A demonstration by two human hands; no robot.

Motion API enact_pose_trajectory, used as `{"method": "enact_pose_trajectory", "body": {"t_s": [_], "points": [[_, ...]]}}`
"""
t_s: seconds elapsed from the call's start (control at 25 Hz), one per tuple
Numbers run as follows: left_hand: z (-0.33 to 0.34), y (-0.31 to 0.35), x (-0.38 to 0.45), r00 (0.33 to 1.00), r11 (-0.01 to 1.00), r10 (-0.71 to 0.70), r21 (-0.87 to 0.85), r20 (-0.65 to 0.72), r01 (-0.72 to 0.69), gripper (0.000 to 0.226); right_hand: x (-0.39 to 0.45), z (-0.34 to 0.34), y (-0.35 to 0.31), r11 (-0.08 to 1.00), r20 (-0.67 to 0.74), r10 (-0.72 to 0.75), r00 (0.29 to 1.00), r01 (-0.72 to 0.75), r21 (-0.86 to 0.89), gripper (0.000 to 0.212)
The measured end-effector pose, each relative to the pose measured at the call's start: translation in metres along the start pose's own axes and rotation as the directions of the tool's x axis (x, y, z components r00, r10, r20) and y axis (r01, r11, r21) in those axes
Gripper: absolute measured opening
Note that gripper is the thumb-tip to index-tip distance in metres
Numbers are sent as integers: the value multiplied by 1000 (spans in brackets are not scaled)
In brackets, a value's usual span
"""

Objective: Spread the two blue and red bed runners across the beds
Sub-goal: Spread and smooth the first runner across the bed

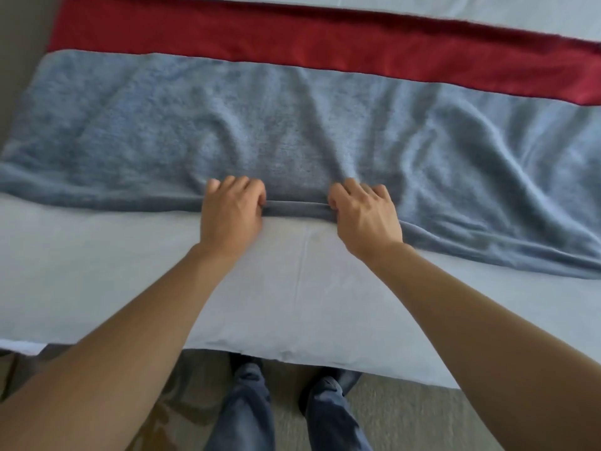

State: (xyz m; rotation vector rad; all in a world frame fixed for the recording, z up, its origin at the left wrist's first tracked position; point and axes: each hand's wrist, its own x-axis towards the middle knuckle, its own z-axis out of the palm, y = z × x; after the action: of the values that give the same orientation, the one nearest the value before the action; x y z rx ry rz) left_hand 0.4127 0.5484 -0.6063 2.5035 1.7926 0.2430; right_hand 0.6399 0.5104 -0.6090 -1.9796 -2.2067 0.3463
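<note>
Pale bed sheet (292, 304) under blue runner (292, 131), its near hem pinched in left hand (231, 212) and right hand (366, 216) grips.

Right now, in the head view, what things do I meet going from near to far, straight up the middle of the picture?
Jeans legs → carpet floor → white bed sheet → blue runner's near edge, gripped by both hands → blue runner → red runner → white sheet again.

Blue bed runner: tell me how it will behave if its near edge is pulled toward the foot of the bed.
The blue bed runner is probably floppy: folds radiate from where the left hand and right hand grip its edge. Its fuzzy pile likely drags on the white sheet, so it may bunch instead of sliding flat. It looks light.
</note>
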Motion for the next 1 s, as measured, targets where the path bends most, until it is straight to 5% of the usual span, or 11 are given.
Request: {"method": "enact_pose_trajectory", "body": {"t_s": [0.56, 1.0], "points": [[24, 8, 8, 958, 952, 287, 114, -9, -284, 13, -9, 15, -6, 976, -181, -111, 977, 74, -203, 18], [9, 24, -29, 899, 893, 437, -138, 39, -428, 8, -61, 7, -18, 977, -118, -138, 983, 115, -181, 15]]}}
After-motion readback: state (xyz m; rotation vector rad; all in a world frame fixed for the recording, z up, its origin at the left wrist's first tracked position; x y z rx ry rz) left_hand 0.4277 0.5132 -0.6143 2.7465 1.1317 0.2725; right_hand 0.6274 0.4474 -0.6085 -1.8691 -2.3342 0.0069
